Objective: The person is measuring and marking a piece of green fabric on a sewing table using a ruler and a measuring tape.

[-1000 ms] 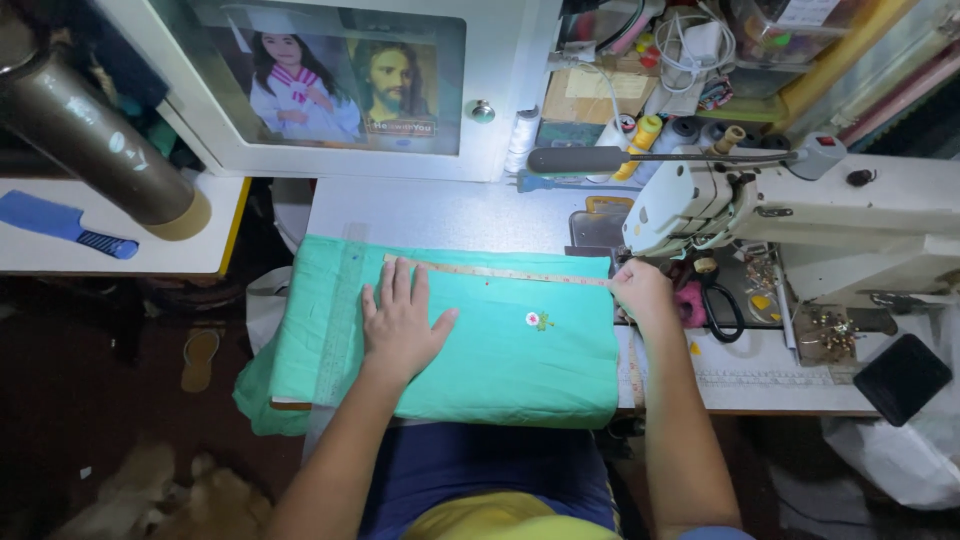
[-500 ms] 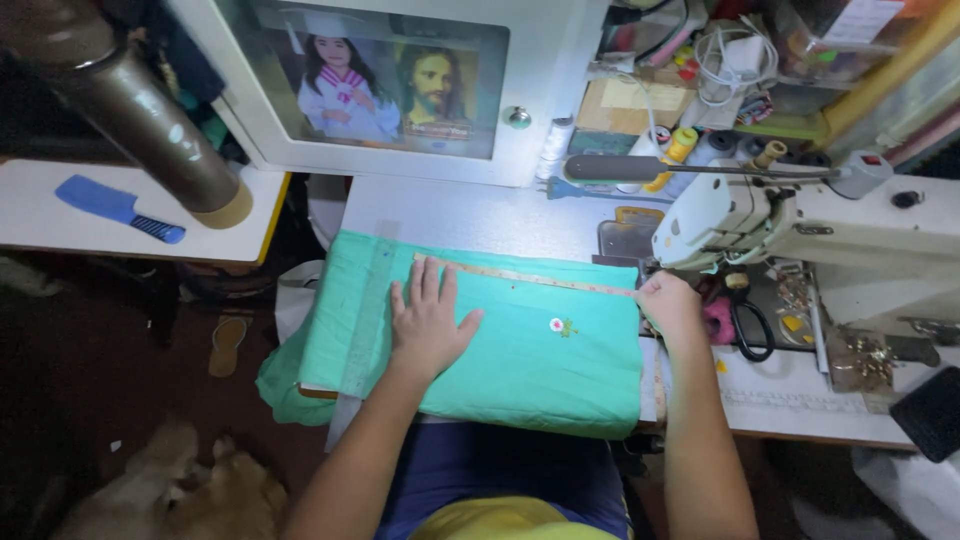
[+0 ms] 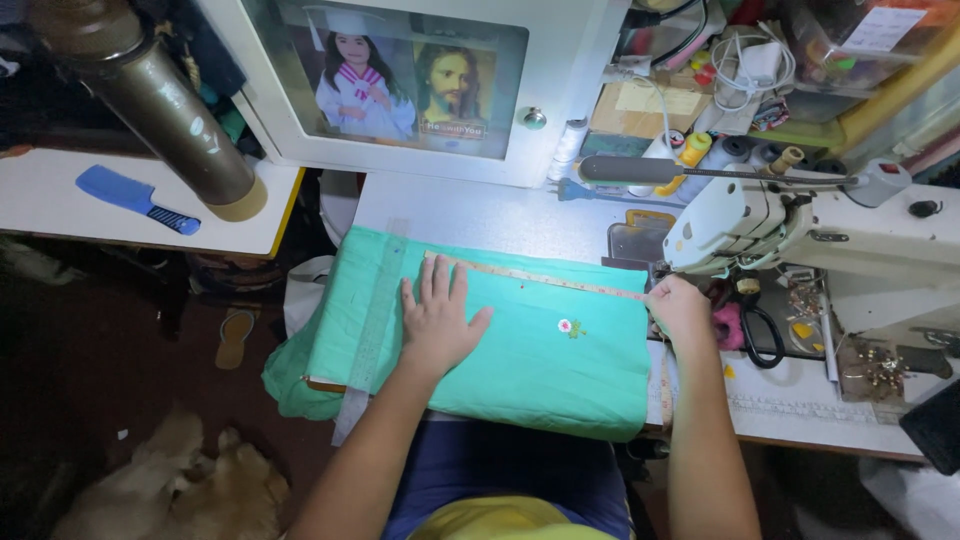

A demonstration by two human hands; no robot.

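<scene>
Barely shifted since a second earlier, my left hand (image 3: 437,325) lay spread flat on the folded green cloth (image 3: 520,350) on the table (image 3: 800,410); my right hand (image 3: 680,310) pinched the tape measure (image 3: 540,280) end. Slack grip could skew the tape.

A folded green cloth (image 3: 520,350) lies across the front edge of the sewing table (image 3: 480,215). The left hand (image 3: 437,322) presses flat on it, fingers spread, beside a clear ruler (image 3: 375,320). The right hand (image 3: 680,310) pins a measuring tape (image 3: 535,280) at the cloth's right edge (just beside the white sewing machine (image 3: 800,225)).
</scene>
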